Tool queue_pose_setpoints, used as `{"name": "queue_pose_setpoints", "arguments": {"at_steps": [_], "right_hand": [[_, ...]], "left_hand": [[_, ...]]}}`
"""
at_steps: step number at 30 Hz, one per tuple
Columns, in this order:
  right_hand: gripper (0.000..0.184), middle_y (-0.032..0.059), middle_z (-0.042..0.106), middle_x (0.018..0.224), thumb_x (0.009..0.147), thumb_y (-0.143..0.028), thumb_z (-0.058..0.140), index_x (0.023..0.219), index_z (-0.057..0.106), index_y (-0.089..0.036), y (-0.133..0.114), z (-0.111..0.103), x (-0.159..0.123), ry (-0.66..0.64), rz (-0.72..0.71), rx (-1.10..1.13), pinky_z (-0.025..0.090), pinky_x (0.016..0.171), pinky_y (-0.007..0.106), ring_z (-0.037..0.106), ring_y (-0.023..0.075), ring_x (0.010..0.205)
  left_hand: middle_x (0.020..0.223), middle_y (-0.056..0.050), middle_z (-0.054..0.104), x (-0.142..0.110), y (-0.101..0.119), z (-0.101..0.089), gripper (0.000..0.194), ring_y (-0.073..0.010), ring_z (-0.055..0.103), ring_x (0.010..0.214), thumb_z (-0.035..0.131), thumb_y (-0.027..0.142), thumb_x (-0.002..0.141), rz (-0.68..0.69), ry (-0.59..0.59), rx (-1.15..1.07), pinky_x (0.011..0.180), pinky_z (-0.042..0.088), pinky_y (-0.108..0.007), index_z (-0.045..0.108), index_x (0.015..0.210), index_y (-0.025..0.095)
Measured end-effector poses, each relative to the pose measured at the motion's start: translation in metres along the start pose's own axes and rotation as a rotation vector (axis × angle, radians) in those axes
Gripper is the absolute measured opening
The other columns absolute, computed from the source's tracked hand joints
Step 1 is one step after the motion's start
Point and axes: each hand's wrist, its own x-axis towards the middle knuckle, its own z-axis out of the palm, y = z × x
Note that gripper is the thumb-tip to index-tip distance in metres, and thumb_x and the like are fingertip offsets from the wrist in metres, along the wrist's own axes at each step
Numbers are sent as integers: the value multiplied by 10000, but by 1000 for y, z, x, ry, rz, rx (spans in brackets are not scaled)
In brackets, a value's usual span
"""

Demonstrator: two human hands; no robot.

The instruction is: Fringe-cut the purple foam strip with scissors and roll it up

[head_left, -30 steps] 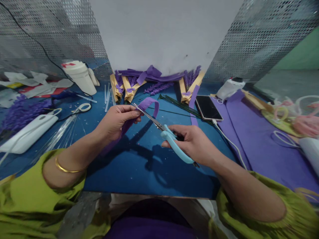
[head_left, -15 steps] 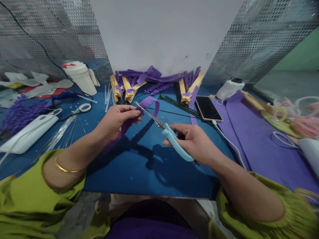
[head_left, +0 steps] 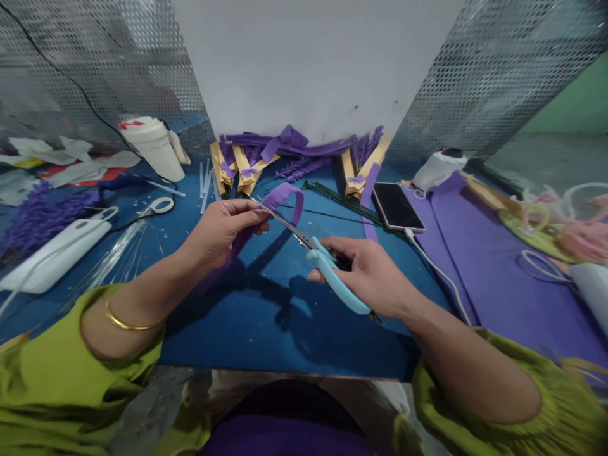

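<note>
Between its thumb and fingers, my left hand (head_left: 230,231) pinches a purple strip (head_left: 289,195), which looks like felt or soft paper. The strip's free end curls up and over to the right, while the rest hangs down behind my palm. Light-blue-handled scissors (head_left: 339,285) are gripped in my right hand (head_left: 373,272). Their blades point up and left, lying against the strip's edge close to my left fingertips. How far apart the blades are is hard to make out. My right palm hides part of the handles.
Wrapped lavender bouquets (head_left: 249,171) lie at the back beside green stems (head_left: 342,201). A phone (head_left: 398,206) with a cable and purple sheets (head_left: 513,272) are on the right. A white glue gun (head_left: 154,149), clear sticks (head_left: 205,183) and purple flowers (head_left: 45,215) lie left.
The scissors have tilted slightly, with their handles a little lower and the blades closer along the strip. My left hand keeps its pinch in nearly the same place.
</note>
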Motion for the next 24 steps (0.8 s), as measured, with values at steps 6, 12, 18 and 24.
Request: {"name": "queue_pose_setpoints", "arguments": {"at_steps": [6, 12, 18, 24], "right_hand": [[232, 1, 637, 781, 774, -424, 718, 814, 656, -204, 1, 0, -1, -15, -6, 36, 344, 547, 266, 509, 144, 655], [255, -14, 574, 678, 773, -438, 716, 858, 688, -199, 1, 0, -1, -27, 0, 56, 324, 524, 259, 453, 124, 592], [255, -22, 529, 666, 783, -433, 712, 791, 652, -186, 2, 0, -1, -31, -25, 57, 313, 527, 250, 412, 110, 587], [274, -22, 517, 676, 784, -444, 706, 790, 647, -176, 3, -1, 0, -32, -19, 28, 313, 533, 254, 397, 107, 588]], "left_hand": [[593, 1, 656, -1, 1, 0, 74, -81, 567, 559, 806, 197, 631, 8, -13, -16, 553, 431, -175, 742, 660, 175], [566, 3, 644, -2, 2, 1, 51, -77, 560, 547, 789, 172, 631, 8, -16, -26, 556, 435, -168, 738, 631, 170], [568, 6, 645, -1, 4, 1, 72, -63, 572, 540, 805, 175, 616, -31, -5, -37, 553, 441, -142, 739, 637, 155], [561, 8, 639, -1, 4, 1, 57, -56, 567, 529, 793, 168, 625, -36, -24, -42, 537, 437, -131, 739, 632, 152]]}}
